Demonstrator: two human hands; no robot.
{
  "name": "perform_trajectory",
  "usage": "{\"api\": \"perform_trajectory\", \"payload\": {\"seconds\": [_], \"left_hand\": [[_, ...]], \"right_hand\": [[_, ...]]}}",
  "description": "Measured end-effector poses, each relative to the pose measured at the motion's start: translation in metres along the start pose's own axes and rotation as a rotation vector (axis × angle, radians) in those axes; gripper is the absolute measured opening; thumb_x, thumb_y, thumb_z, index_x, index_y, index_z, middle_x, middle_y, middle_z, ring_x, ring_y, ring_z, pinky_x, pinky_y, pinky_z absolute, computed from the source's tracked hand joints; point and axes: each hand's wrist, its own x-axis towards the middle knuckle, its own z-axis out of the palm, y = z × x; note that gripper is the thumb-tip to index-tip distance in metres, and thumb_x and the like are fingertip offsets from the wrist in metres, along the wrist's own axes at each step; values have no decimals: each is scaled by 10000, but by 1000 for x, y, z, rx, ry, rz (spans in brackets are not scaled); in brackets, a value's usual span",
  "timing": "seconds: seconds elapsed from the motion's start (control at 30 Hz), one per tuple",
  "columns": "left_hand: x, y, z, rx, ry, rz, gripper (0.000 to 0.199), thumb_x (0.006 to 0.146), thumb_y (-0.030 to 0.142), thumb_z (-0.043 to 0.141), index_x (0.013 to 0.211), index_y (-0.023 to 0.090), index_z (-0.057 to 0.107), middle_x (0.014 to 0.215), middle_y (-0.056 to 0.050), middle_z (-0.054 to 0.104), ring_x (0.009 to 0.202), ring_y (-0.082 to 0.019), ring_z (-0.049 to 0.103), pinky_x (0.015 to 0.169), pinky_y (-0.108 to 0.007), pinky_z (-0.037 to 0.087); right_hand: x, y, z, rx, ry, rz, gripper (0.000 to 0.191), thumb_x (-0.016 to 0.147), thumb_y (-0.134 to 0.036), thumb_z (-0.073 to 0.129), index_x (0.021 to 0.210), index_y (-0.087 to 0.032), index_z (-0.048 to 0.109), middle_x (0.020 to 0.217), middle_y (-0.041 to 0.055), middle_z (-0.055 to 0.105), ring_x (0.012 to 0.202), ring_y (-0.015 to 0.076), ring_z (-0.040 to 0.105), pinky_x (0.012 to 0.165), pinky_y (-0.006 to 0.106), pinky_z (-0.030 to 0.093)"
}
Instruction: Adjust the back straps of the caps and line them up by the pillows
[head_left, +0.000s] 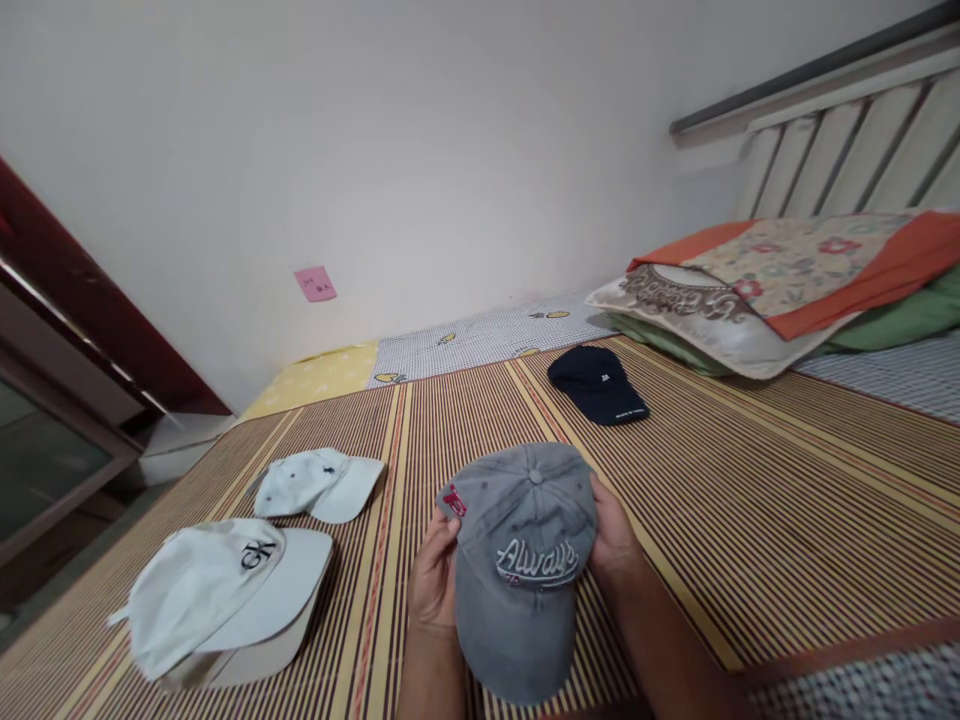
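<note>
A grey cap [517, 620] with "Always" lettering is held up between my two hands, its brim pointing down toward me. My left hand [436, 570] grips its left edge beside a small red emblem. On the right edge, my right hand [615, 525] holds the cap, with most of its fingers hidden behind the fabric. White caps lie at the left: one [202, 590] with black letters, overlapping a beige-brimmed cap [262, 655], and a smaller one [315, 485] behind them. A dark navy cap [596, 385] rests farther back, right of centre.
A striped woven mat [712, 490] covers the bed. Folded cushions and cloths [795, 270] are piled at the back right, below a radiator [862, 150]. A pink note [316, 284] is on the wall. A dark red frame [90, 290] stands at the left.
</note>
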Motion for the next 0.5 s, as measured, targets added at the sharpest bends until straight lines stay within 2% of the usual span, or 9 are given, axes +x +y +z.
{"api": "perform_trajectory", "payload": {"seconds": [0.17,0.3,0.4,0.5], "left_hand": [[-2,3,4,29,62,11,577,947,127,542,1491,318,511,1221,-31,768,1162,-197,697,1121,-345,433],[-5,-1,24,109,112,9,636,910,136,620,1509,299,479,1248,-59,754,1147,-233,704,1088,-386,473],[-7,-4,42,188,147,28,690,853,168,723,1497,242,487,1261,-93,746,1144,-247,705,1056,-362,497],[-10,-6,55,215,185,36,725,798,183,791,1465,218,509,1248,-97,751,1169,-253,695,1088,-367,480]], "right_hand": [[5,3,1,-9,-5,29,242,740,-359,827,909,-193,776,1019,99,820,1203,331,687,1074,491,512],[8,7,4,-22,-2,78,195,754,-263,820,925,-181,770,981,92,824,1130,316,728,1045,481,537],[8,8,3,-24,2,100,162,770,-220,798,924,-182,766,971,85,826,1098,299,744,1031,466,551],[8,7,1,-19,6,114,136,804,-211,755,937,-183,760,974,77,827,1092,281,749,1032,457,551]]}}
